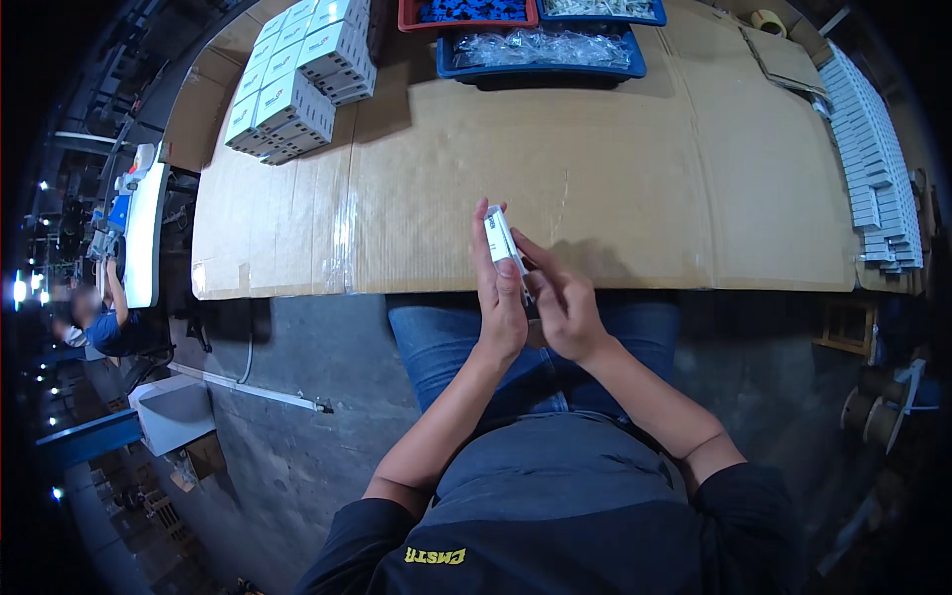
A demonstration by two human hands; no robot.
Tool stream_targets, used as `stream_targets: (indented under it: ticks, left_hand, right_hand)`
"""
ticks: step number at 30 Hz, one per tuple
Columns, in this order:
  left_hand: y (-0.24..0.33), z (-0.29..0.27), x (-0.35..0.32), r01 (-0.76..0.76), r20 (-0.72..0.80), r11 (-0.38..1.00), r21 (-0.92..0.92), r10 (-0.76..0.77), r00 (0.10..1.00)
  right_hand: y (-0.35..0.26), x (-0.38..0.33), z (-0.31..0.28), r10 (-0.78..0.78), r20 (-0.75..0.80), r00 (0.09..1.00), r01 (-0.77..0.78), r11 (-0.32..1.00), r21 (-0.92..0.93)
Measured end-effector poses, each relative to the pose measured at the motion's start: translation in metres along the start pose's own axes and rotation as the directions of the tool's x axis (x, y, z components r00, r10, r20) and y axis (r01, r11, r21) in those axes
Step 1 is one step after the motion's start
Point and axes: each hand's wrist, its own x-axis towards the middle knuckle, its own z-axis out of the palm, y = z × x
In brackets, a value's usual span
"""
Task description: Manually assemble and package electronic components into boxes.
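Left hand (501,297) grips small white box (499,241) upright; right hand (560,297) pinches its lower edge; both above cardboard-covered worktop (635,178) edge.

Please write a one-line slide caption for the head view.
Both hands, left hand and right hand, hold a small white box over the cardboard-covered table.

we see only the upper end of the small white box (499,238); the left hand (501,302) and right hand (562,302) hide the rest. the red tray (466,18) and upper blue tray (605,12) are cut by the top edge. contents of the lower blue tray (540,67) are too small to identify. the distant person (104,317) is blurred.
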Motion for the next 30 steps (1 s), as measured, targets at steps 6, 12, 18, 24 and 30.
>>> stream_targets:
  ticks: [6, 12, 18, 24, 30]
  left_hand:
    - [-0.008, -0.007, -0.002, -0.169, 0.109, 0.973, 0.158, 0.153, 0.982]
    - [-0.014, -0.003, -0.005, -0.147, -0.006, 0.983, 0.110, 0.149, 0.989]
    - [-0.011, -0.004, -0.006, -0.191, -0.115, 0.965, 0.177, 0.213, 0.970]
    - [-0.024, -0.007, -0.001, -0.360, -0.163, 0.905, 0.225, 0.399, 0.902]
    - [-0.016, -0.006, 0.005, -0.473, -0.151, 0.828, 0.301, 0.531, 0.834]
  right_hand:
    - [-0.014, 0.019, -0.012, 0.386, 0.027, 0.922, -0.372, 0.865, 0.336]
    - [-0.016, 0.010, 0.007, 0.438, 0.032, 0.899, -0.394, 0.773, 0.497]
    - [-0.022, 0.003, 0.028, 0.363, -0.076, 0.928, -0.304, 0.862, 0.406]
    - [-0.029, -0.001, 0.028, 0.304, -0.010, 0.953, -0.276, 0.878, 0.392]
    - [-0.034, -0.003, 0.024, 0.202, -0.051, 0.978, -0.187, 0.960, 0.208]
